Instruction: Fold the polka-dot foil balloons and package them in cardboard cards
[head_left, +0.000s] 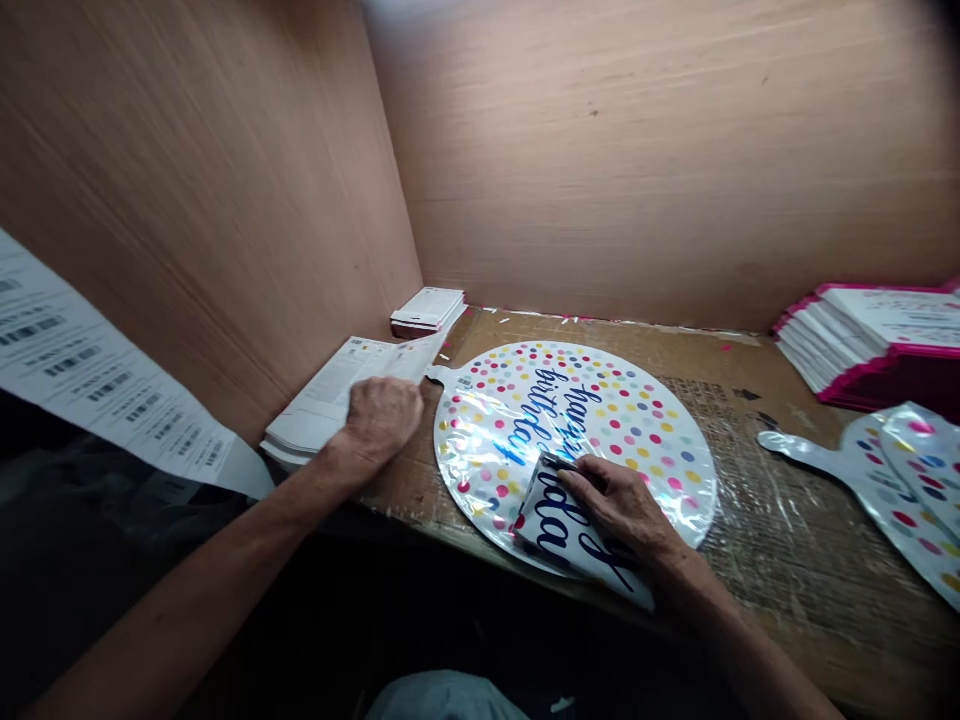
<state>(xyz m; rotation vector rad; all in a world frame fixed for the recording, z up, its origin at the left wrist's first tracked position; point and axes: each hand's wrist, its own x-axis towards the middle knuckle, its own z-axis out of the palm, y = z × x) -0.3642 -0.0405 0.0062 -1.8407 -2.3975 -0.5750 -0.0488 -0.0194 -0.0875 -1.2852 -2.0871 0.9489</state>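
My left hand [384, 418] is closed at the right side of a stack of printed sheets [304, 415]. A printed sheet [420, 358] is raised from the stack there, and my fingers pinch it, their tips partly hidden. My right hand [619, 500] grips a folded foil balloon [566, 535], white with large dark blue lettering. Beneath it a flat round foil balloon [637, 400] lies on the cardboard, white with coloured dots and the words "happy birthday". Its short tail points left, towards my left hand.
Brown cardboard [739, 500] covers the worktop between wooden panels [637, 160]. A small stack of cards [427, 308] stands in the back corner. Pink-edged packets [885, 335] are piled at right, near more dotted foil balloons [911, 490]. A barcode label strip [127, 385] hangs at left.
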